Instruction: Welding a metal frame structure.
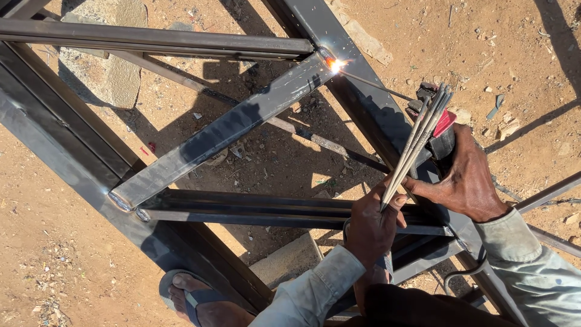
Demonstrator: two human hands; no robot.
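Left hand [370,227] clenched on spare rods [417,142], right hand [466,175] gripping half-hidden electrode holder [440,136].

The person wears a pale grey-green long-sleeved cloth shirt [315,284], dark trousers [417,306], and a blue rubber flip-flop sandal [193,298] on one bare foot [209,306].

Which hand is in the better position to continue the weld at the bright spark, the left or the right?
Right, probably. The right hand grips the electrode holder, whose rod reaches the spark. The left hand holds a bundle of spare rods.
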